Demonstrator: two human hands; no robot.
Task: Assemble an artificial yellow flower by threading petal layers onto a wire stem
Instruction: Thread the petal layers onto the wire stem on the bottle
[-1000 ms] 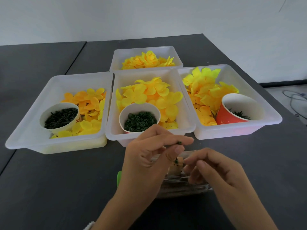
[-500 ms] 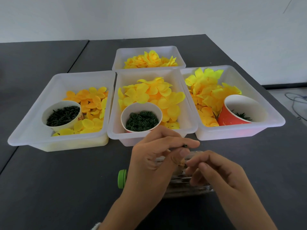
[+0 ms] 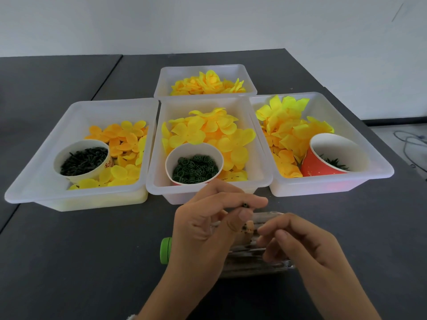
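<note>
Green, a tiny stem piece [image 3: 245, 205] sits pinched in the left hand [image 3: 208, 227] grip, raised for threading. Just beside it the right hand [image 3: 300, 241] curls loosely, holding nothing I can make out. Beyond both, trays of yellow petal layers [image 3: 208, 132] wait within reach.

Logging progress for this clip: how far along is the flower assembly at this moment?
Early stage. Done: nothing assembled shows; no petal is threaded. In hand: the left hand pinches a small dark green piece between thumb and forefinger; the right hand hovers beside it, fingers curled, and whether it holds anything cannot be told. Left: every petal layer, all still lying in the trays.
</note>
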